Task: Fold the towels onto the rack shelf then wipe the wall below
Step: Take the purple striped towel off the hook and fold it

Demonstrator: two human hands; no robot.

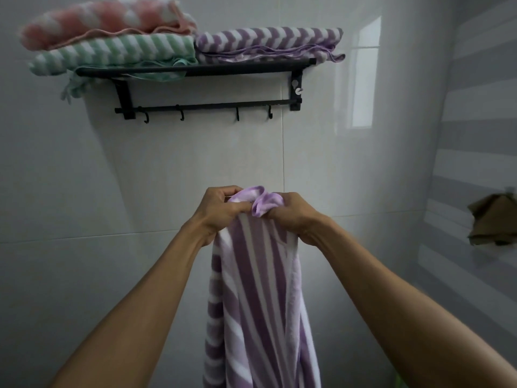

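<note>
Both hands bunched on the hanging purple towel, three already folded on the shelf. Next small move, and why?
Probably slide the hands apart along the top edge to spread it. The left hand and right hand grip the purple striped towel close together, so it hangs bunched and unfolded. The pink towel, green towel and folded purple towel already lie on the rack shelf.

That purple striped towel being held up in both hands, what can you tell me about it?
The hanging purple towel looks like soft, fluffy cloth with broad purple and white stripes and a plain lilac edge. It is unfolded, drooping in long vertical folds out of the bottom of the view. Its top edge is bunched, gripped by the left hand and the right hand close together, in front of the white tiled wall, below the rack.
</note>
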